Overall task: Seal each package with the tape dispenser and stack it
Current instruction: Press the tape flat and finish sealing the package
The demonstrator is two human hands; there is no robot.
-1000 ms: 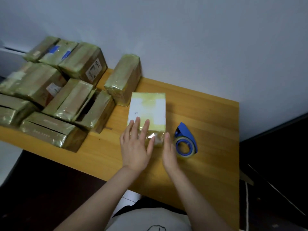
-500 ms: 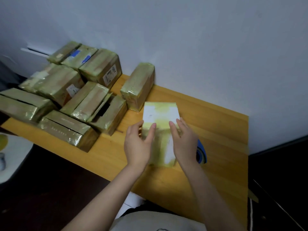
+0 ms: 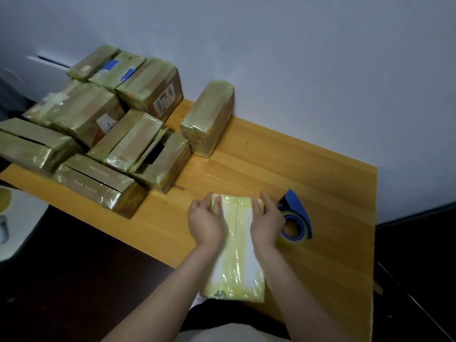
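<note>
**Desk:** Where's the one you're working on?

**Me:** The white rectangular package wrapped in glossy yellowish tape [image 3: 234, 255] is straight ahead of me at the near edge of the light wooden tabletop [image 3: 320, 174]. Its near end hangs past that edge toward my lap. I cannot tell whether the far end rests on the wood.

**Desk:** Grip?

**Me:** My left hand [image 3: 206, 223] and right hand [image 3: 266, 223] each clasp a long side near the far end, with the fingers [image 3: 265, 199] curled round the far corners. The package's long axis runs directly away from me, between my wrists.

**Desk:** And the tape?

**Me:** The blue plastic tape dispenser with its clear roll [image 3: 296, 218] sits just beside my right hand. I judge that hand should take it, since the left would have to cross over the package.

**Desk:** Anything readable?

**Me:** The pile of tape-wrapped brown cardboard boxes [image 3: 98, 134] is on my left. One box there carries a white printed label [image 3: 164, 101] with handwritten marks above it, all too small to read. A lone wrapped box [image 3: 209, 117] stands by the wall.
</note>
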